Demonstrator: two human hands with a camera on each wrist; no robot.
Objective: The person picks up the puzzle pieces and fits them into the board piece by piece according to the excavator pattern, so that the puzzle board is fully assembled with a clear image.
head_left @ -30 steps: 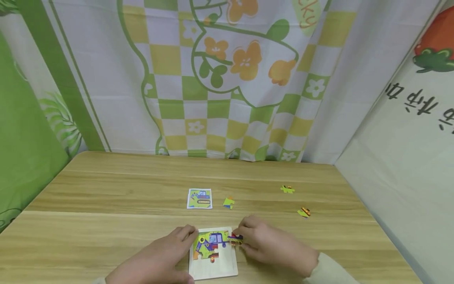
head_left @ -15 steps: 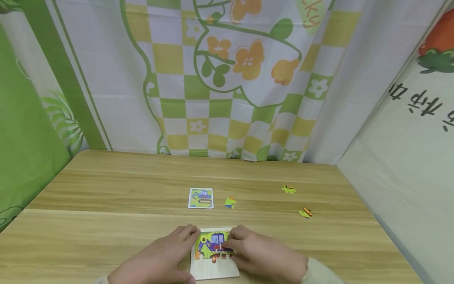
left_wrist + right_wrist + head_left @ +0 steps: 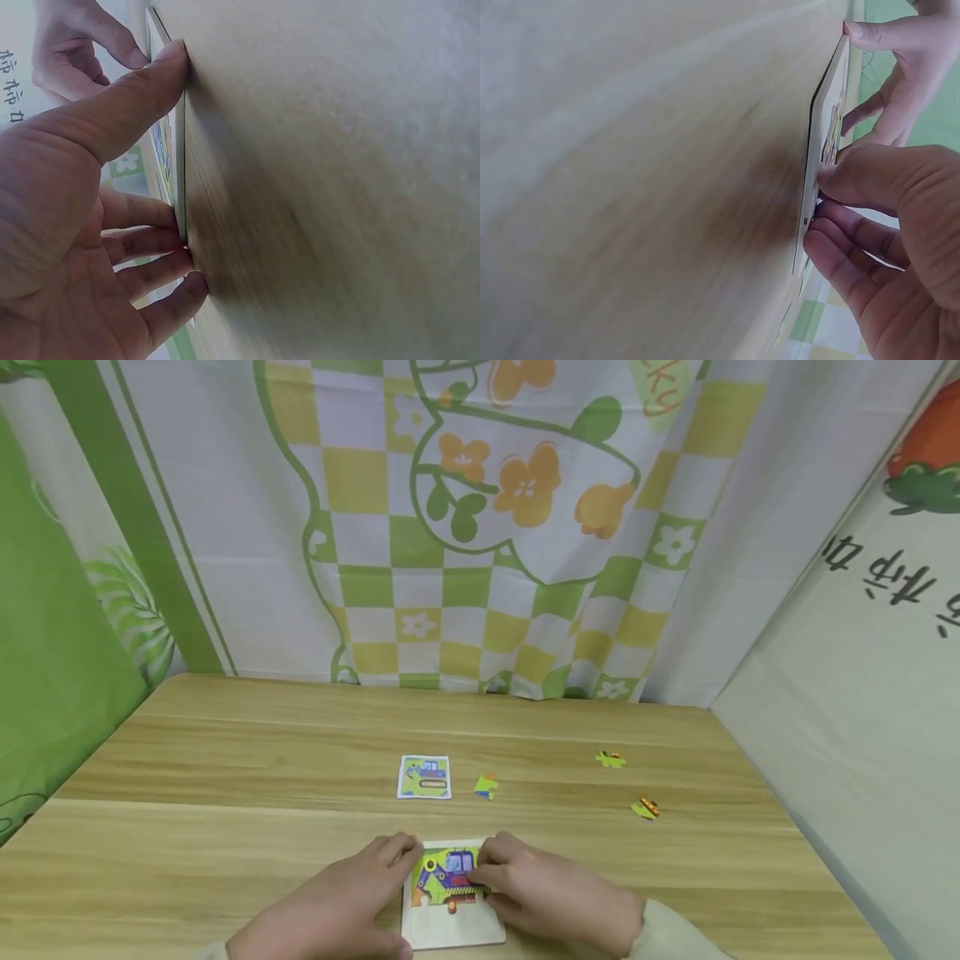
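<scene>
A square wooden puzzle board lies near the front of the table, its upper half filled with pieces of a digger picture and its lower part bare wood. My left hand grips the board's left side, thumb at the near corner and fingers at the far one. At the right side, my right hand pinches a puzzle piece with a striped band, down among the other pieces. The fingers hide most of that piece. In the right wrist view the thumb is right at the board's surface.
Beyond the board lies a small picture card of the digger. Loose puzzle pieces lie on the table: a green one beside the card, another farther right, and an orange-and-green one. A patterned curtain hangs behind the table.
My right hand has brought the striped piece left from beside the board into the picture, lining its band up with the digger. My left hand keeps its hold on the board.
</scene>
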